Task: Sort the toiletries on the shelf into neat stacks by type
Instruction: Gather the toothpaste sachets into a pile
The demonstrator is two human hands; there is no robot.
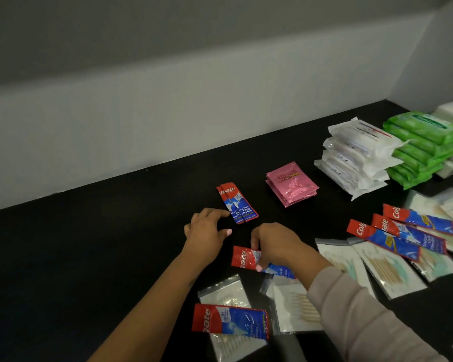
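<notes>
On the black shelf, the right hand pinches a toothpaste sachet while the left hand hovers with relaxed fingers beside the small toothpaste stack, so the next move probably needs laying this sachet squarely on that stack.

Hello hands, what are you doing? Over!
Right hand grip pinching toothpaste sachet. Left hand open, fingertip at sachet stack. Loose sachets, cotton swab bags unsorted. Path clear.

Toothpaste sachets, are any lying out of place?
Yes. Three sachets lie askew over the swab bags at right, and one sits on a bag near the front, away from the toothpaste stack.
</notes>
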